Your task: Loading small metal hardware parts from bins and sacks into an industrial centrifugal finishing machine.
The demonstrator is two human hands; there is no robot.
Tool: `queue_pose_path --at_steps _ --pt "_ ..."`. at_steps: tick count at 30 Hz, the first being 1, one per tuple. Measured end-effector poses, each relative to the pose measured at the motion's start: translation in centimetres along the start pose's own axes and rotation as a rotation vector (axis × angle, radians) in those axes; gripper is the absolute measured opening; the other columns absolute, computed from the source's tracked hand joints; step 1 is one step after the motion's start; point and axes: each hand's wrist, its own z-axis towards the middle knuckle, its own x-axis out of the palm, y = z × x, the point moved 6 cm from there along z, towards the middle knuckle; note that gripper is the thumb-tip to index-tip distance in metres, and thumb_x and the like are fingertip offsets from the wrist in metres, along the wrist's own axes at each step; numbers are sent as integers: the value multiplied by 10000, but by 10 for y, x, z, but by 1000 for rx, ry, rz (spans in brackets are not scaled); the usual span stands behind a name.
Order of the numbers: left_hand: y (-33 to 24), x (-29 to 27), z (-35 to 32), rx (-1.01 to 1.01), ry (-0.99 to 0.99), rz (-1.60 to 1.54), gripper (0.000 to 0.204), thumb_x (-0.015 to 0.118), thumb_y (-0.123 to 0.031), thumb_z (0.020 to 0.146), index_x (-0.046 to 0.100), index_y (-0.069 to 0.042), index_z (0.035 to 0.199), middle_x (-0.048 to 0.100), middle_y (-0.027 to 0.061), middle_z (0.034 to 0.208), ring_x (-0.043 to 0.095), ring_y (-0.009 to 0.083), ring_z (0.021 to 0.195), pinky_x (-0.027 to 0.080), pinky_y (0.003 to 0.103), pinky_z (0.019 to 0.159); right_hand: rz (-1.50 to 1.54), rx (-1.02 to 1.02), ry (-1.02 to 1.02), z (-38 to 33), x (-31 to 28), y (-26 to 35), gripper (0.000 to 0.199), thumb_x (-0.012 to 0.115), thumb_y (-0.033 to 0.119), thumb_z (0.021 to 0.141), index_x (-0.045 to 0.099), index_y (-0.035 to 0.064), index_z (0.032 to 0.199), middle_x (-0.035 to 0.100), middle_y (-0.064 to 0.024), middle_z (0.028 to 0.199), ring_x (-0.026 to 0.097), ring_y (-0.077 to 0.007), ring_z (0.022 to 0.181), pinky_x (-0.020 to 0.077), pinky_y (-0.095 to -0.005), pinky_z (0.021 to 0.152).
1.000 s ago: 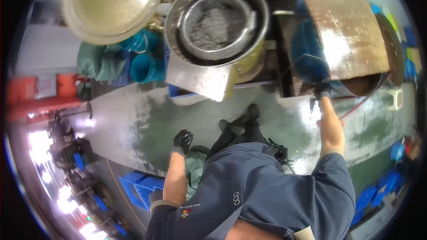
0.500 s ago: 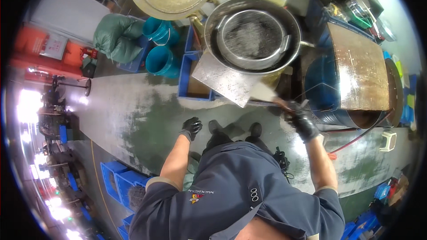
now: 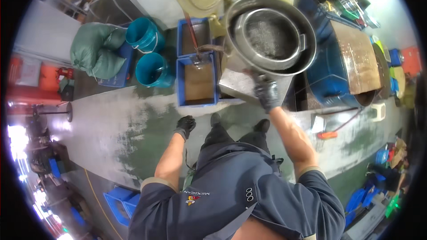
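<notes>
My right hand (image 3: 267, 94), in a black glove, reaches forward and grips the near rim of a large round steel basin (image 3: 307, 60). A smaller steel sieve bowl (image 3: 271, 35) with grey grit sits inside that basin. Below the rim hangs a slanted sheet-metal chute (image 3: 235, 84), which the hand also touches. My left hand (image 3: 184, 126), gloved in black too, hangs beside my leg with loosely curled fingers and nothing in it. My shoes stand on the wet green-grey floor (image 3: 133, 124) just before the machine.
Two blue crates (image 3: 198, 82) with brown liquid stand left of the chute. Two teal buckets (image 3: 153, 69) and a green sack (image 3: 95, 51) lie further left. A blue drum under a rusty plate (image 3: 356, 58) stands right. An orange-handled tool (image 3: 327, 135) lies on the floor.
My right hand has come off the blue drum at the right and swung left onto the basin's near rim. My view has turned so the basin sits further right. The left hand stays hanging.
</notes>
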Motion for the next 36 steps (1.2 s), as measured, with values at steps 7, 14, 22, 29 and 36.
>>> queue_pose_path --at_steps 7,14,22,29,36 --pt "-45 -86 -7 -70 -221 60 109 567 -180 916 572 -84 865 597 72 740 576 209 601 509 315 534 -630 -201 -63 -74 -21 57 289 661 225 895 669 54 1128 696 -75 938 592 -118 701 440 -242 553" --pt "-51 -65 14 -186 39 10 139 554 -159 892 515 -101 773 495 55 661 513 198 598 496 309 577 -837 -216 53 -72 40 52 360 615 346 901 650 87 1149 700 -107 1066 671 -174 936 521 -313 782" --pt "-71 -22 -4 -80 -42 171 183 525 -224 932 539 -128 776 541 46 652 533 201 555 472 315 529 -1175 -429 14 -92 -37 104 231 557 227 943 705 137 1096 705 -58 937 657 -141 833 516 -313 677" --pt "-30 16 -7 -654 1332 -314 424 303 -268 969 546 -40 1231 522 119 1365 528 224 1216 413 338 1055 -735 -430 96 -81 -51 107 304 626 318 905 696 64 1055 706 -54 882 615 -141 672 501 -314 613" --pt "-33 89 8 -74 161 449 155 479 -209 952 597 -109 941 622 75 763 609 227 642 540 287 606 -1151 -684 -236 -84 -166 117 241 577 191 884 693 116 1081 705 -101 966 667 -249 779 523 -342 721"
